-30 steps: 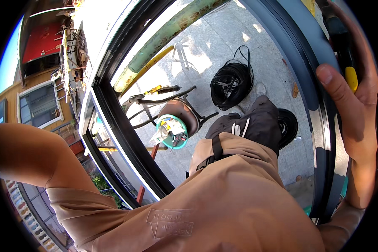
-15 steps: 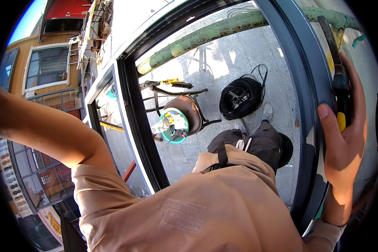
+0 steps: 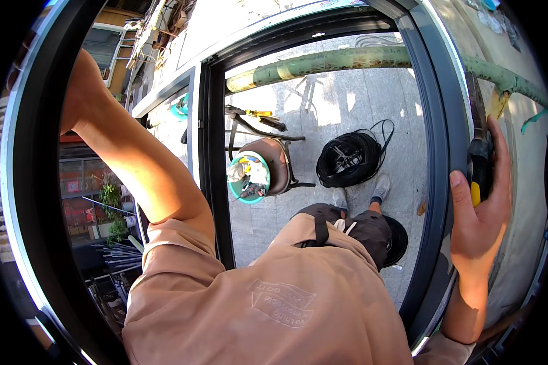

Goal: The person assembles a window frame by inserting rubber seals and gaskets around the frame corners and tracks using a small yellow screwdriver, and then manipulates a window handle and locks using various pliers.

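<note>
My right hand (image 3: pixel 481 219) is against the grey metal frame (image 3: pixel 439 152) on the right. Between its thumb and fingers is a tool with a black and yellow handle (image 3: pixel 480 164) and a long, flat, dark metal end pointing away from me; its exact kind does not show. My left arm reaches up to the far left, where my left hand (image 3: pixel 82 91) is at a dark framed panel (image 3: pixel 36 182). The panel's edge hides its fingers.
Below, through the frame, a turquoise bucket (image 3: pixel 231 190) of odds and ends sits on a brown chair (image 3: pixel 280 164). A yellow-handled tool (image 3: pixel 260 114) lies by it. A black coil (image 3: pixel 350 161) is on the paving. A green pipe (image 3: pixel 323 64) crosses beyond.
The dark panel has come into view at the left, with my left hand now at it. My view has shifted leftward and tilted. My right hand still holds the tool against the frame.
</note>
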Tool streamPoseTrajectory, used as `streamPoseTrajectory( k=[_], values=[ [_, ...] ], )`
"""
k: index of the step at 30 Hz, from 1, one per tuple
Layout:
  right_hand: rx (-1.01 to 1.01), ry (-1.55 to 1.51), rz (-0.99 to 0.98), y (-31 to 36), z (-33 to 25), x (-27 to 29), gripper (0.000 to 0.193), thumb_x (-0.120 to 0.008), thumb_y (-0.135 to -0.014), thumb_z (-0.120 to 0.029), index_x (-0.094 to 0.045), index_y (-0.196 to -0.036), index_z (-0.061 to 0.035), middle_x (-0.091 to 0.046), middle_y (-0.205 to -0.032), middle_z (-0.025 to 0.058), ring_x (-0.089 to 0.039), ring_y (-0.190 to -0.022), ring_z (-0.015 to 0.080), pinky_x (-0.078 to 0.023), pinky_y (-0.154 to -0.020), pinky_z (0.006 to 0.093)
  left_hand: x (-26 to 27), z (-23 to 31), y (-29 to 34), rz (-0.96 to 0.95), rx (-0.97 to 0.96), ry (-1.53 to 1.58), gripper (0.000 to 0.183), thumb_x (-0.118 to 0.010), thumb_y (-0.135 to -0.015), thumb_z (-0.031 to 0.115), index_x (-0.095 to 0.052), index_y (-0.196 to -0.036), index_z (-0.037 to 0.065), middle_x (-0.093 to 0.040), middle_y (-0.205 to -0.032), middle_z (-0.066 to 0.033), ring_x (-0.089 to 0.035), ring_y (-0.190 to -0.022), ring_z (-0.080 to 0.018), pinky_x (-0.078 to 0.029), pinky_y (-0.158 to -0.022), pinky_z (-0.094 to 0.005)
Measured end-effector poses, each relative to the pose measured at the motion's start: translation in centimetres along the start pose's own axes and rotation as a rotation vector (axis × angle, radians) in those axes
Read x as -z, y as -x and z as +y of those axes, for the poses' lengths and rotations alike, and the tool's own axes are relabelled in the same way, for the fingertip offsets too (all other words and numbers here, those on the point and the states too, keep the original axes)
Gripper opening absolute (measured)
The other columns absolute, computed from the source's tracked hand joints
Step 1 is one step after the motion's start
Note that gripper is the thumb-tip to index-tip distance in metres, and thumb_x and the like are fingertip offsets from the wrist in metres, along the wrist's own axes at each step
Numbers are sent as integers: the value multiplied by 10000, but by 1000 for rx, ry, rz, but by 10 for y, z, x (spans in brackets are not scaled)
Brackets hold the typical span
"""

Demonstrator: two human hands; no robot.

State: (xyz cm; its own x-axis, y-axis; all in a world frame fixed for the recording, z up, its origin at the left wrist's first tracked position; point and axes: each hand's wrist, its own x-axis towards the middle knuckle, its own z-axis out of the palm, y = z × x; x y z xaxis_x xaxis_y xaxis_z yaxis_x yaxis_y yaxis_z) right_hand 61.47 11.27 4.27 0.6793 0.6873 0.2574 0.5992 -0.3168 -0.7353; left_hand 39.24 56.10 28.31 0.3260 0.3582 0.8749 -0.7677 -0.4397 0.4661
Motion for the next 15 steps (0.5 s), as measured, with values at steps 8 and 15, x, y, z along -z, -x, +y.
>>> streamPoseTrajectory(
  k=[8, 15],
  values=[
    [7, 45, 66, 2, -6, -7, 725, -683, -935, 4, -491, -1634, -8, -600, -1543, 236, -595, -1421, 384, -421, -1231, 440, 15, -22, 78, 98, 1, 146, 433, -786, -944, 392, -812, -1200, 45, -771, -1274, -170, -740, -1244, -348, -547, -1169, -496],
    [51, 38, 66, 4, -7, -6, 745, -703, -919, 6, -495, -1634, -20, -610, -1530, 224, -595, -1408, 399, -418, -1225, 439, 22, -14, 123, 770, 163, 152, 479, -526, -1139, 323, -683, -1362, -70, -778, -1290, -228, -767, -1201, -376, -611, -1132, -506]
  ],
)
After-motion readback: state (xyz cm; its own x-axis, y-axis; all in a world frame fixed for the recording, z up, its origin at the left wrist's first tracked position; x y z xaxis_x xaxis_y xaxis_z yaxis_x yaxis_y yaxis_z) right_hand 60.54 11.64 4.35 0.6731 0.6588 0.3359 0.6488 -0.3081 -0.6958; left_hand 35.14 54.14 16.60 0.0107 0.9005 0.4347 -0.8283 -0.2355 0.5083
